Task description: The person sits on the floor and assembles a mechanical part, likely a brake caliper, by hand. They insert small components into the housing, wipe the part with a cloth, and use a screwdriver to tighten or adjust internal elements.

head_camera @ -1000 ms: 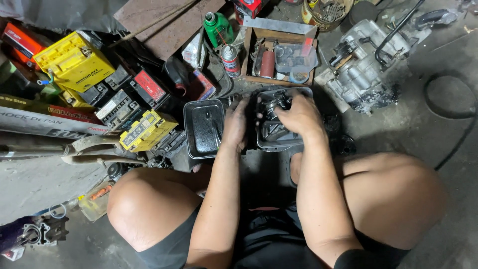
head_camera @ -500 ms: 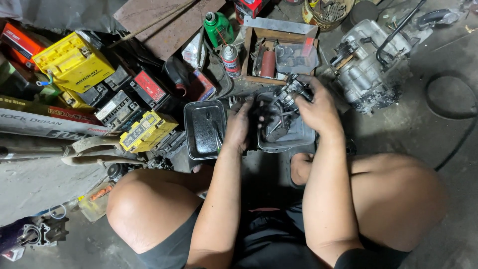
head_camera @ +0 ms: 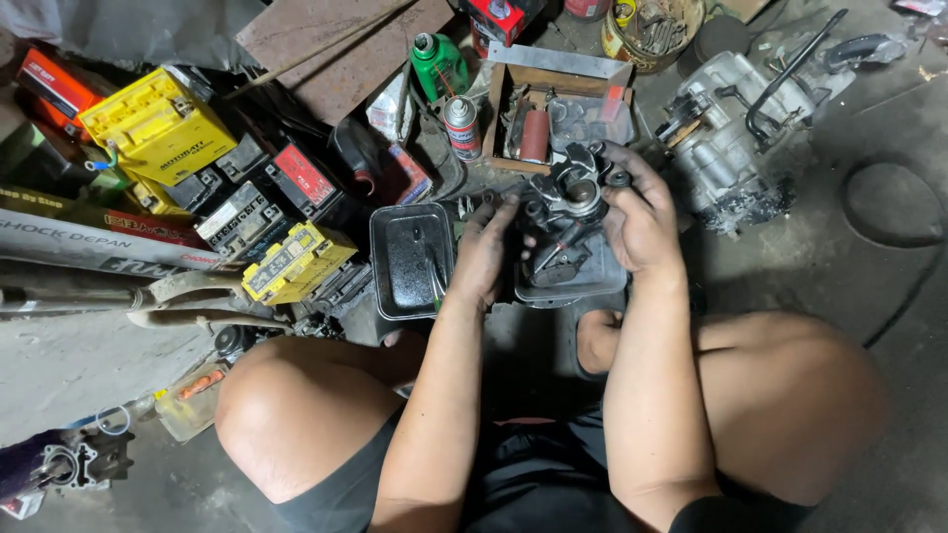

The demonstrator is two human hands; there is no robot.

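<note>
I sit crouched on a concrete floor, knees wide. Both hands hold a greasy grey metal engine part (head_camera: 571, 197) just above a dark metal tray (head_camera: 592, 281). My right hand (head_camera: 640, 217) grips its right side, fingers curled over the top. My left hand (head_camera: 486, 249) supports its left and lower side, fingers blackened with oil. A second dark rectangular tray (head_camera: 410, 259) lies right beside my left hand.
A motorcycle engine block (head_camera: 726, 133) stands at upper right. A cardboard box with small parts (head_camera: 553, 118), a spray can (head_camera: 461, 126) and a green bottle (head_camera: 437, 64) sit beyond the trays. Yellow and black batteries (head_camera: 163, 133) pile up at left.
My hands have lifted the engine part out of the right tray and raised it toward the far side. My right hand moved up and right with it.
</note>
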